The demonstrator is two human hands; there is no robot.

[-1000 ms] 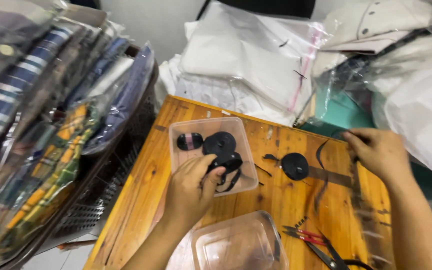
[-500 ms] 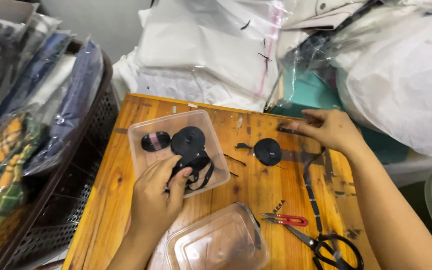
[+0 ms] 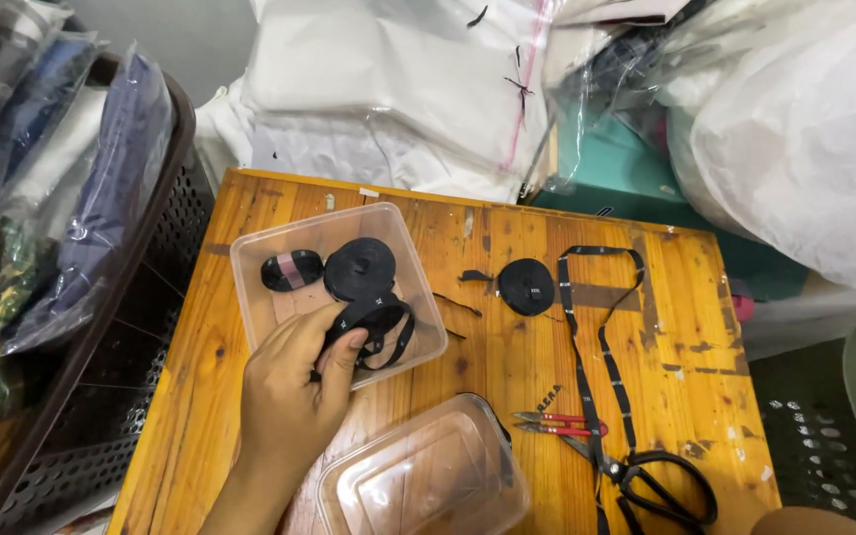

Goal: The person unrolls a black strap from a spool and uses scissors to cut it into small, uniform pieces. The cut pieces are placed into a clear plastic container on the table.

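Wooden tabletop [image 3: 250,327] is carrying a clear tub [image 3: 260,287], its lid [image 3: 418,485] sitting just in front. Left hand [image 3: 294,391] is pinching a loose black ribbon roll [image 3: 374,322] inside the tub, beside two tighter rolls [image 3: 359,267]. Right hand's out of view.

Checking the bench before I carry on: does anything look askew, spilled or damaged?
Nothing is spilled or broken. The wooden table has worn, stained patches. A loose black strap trails across it towards the black scissors, and a roll sits outside the clear tub. The left hand grips a half-unwound roll in the tub.
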